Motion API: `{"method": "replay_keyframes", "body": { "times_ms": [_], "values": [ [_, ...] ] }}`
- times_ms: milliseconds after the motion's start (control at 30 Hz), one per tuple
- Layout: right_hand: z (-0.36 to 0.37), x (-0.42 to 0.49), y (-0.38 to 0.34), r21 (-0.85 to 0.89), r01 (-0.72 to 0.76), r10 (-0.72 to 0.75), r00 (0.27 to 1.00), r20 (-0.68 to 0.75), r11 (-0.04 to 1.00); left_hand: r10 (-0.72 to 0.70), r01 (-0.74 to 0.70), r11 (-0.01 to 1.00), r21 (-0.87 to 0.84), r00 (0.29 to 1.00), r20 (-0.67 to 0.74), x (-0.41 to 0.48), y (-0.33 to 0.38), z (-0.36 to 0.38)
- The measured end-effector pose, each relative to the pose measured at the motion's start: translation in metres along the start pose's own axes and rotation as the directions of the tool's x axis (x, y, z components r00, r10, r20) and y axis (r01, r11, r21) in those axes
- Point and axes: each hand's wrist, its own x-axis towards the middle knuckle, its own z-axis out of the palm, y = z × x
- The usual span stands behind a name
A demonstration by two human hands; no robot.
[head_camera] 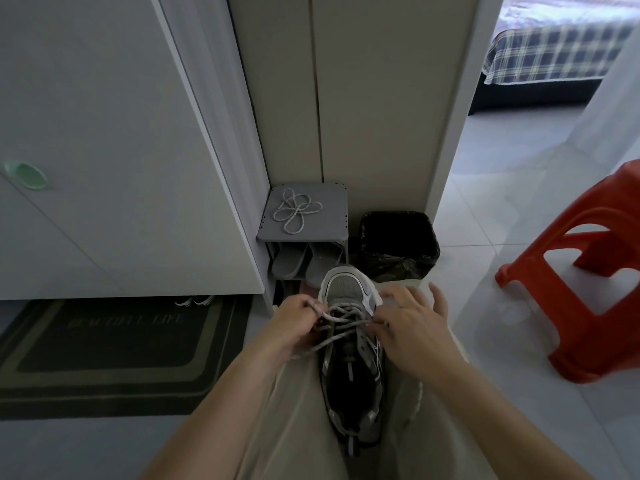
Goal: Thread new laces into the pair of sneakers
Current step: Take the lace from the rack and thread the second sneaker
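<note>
1. A dark door mat (104,355) lies on the floor, under the white cupboard.
2. The left hand (298,323) pinches one end of the speckled lace (343,320) (fingers curled round it).
3. A second lace (294,211) lies in loops on top of the grey shoe rack (332,200).
4. The sneaker (351,358) rests on the person's lap, toe pointing away, with the lace crossed over its front.
5. The right hand (408,327) is spread wide, with its fingertips touching the sneaker's side.
6. A red stool (588,213) stands on the floor.
</note>
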Motion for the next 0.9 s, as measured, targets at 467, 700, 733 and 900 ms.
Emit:
{"method": "replay_keyframes", "body": {
  "times_ms": [467,700,733,900],
  "values": [
    [-0.012,-0.037,0.066,-0.027,-0.108,0.105,0.992,-0.074,0.994,0.022,-0.035,0.997,0.075,0.986,0.165,-0.001,0.023,0.0],
    [-0.021,-0.038,0.069,-0.063,-0.215,0.221,0.968,0.114,0.974,0.132,-0.206,0.946,0.249,0.95,0.284,-0.007,0.013,-0.017],
    [-0.02,-0.033,0.063,-0.062,-0.188,0.194,0.976,0.099,0.98,0.171,-0.251,0.921,0.297,0.948,0.269,-0.009,0.013,-0.016],
    [-0.011,-0.007,0.015,0.076,-0.043,0.042,0.999,0.011,0.996,0.329,-0.357,0.861,0.362,0.934,0.139,-0.015,0.012,-0.01]
  ]
}}
